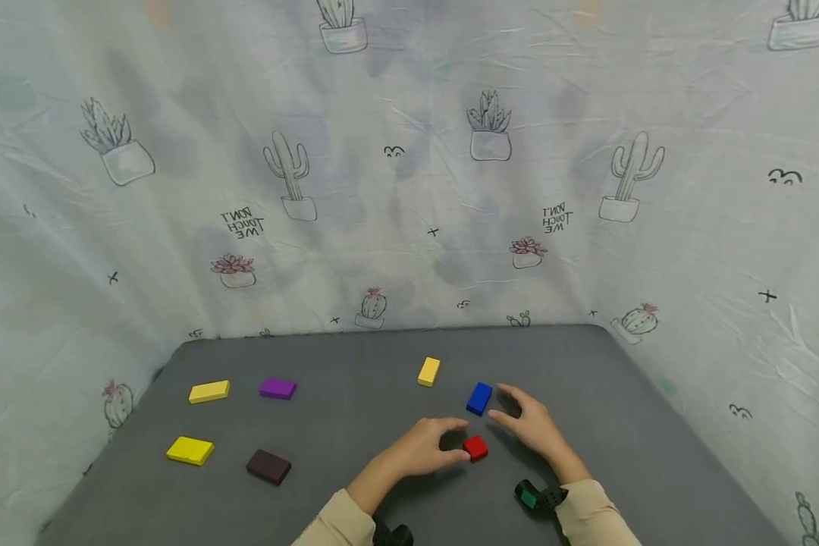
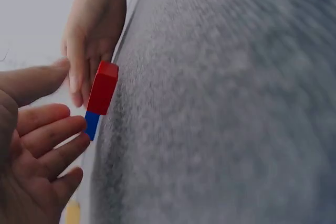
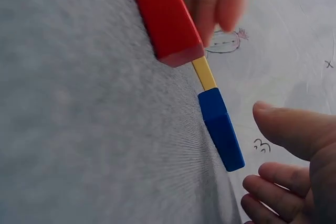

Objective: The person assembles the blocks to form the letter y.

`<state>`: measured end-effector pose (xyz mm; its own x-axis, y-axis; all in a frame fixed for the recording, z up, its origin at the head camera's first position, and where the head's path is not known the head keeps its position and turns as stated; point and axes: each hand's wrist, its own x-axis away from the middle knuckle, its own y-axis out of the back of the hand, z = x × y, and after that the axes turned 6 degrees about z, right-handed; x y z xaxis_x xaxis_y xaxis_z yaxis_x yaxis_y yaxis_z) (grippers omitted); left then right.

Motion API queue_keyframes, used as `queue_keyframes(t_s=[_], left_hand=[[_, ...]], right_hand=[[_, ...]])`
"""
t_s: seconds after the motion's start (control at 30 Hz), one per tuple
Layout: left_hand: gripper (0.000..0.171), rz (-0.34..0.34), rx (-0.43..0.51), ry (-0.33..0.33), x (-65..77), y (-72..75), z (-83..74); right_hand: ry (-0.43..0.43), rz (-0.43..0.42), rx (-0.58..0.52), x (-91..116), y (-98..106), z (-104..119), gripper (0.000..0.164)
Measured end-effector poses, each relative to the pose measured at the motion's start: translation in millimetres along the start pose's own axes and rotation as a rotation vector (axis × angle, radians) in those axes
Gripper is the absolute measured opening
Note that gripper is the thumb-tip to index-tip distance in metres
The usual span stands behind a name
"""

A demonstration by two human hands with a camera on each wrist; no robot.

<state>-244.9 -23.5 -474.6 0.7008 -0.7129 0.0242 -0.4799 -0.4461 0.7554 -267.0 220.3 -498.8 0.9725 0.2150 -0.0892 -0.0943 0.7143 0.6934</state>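
Note:
A small red block (image 1: 475, 448) lies on the grey table, right at the fingertips of my left hand (image 1: 425, 449). Thumb and fingers of that hand are spread apart, with nothing gripped between them. Just beyond sits a blue block (image 1: 479, 398), flat on the cloth. My right hand (image 1: 536, 429) is beside it on the right, thumb and fingers parted and holding nothing. From the right wrist, the blue block (image 3: 221, 129) shows close to the thumb, with the red block (image 3: 168, 19) nearer the left hand's fingers.
Farther back lies a pale yellow block (image 1: 428, 371). Toward the left are a yellow block (image 1: 208, 392), a purple block (image 1: 277, 389), a brighter yellow block (image 1: 190, 450) and a dark brown block (image 1: 269, 467). A cactus-print cloth (image 1: 409, 189) hangs around the grey table (image 1: 355, 516).

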Motion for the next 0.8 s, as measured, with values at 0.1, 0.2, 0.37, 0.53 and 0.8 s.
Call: queue_keyframes(t_s=[0.1,0.2,0.37,0.53,0.8], left_hand=[[0.053,0.011,0.014,-0.017,-4.3,-2.7,7.0],[0.052,0.029,-0.012,-0.025,-6.3,-4.6,11.7],[0.052,0.06,-0.067,-0.033,-8.5,-4.5,13.3],[0.051,0.068,-0.094,-0.04,-12.1,-6.1,14.6],[0.048,0.056,-0.099,-0.05,-17.7,-13.1,17.2]], right_hand=[[0.024,0.017,-0.017,-7.6,-1.8,-2.2,0.065],[0.042,0.053,-0.011,-14.6,-2.7,-4.0,0.065],[0.054,0.099,-0.007,-24.1,-3.4,-6.5,0.065],[0.074,0.131,-0.007,-30.6,-4.2,-7.9,0.066],[0.09,0.186,0.037,-35.4,-5.0,-11.0,0.068]])
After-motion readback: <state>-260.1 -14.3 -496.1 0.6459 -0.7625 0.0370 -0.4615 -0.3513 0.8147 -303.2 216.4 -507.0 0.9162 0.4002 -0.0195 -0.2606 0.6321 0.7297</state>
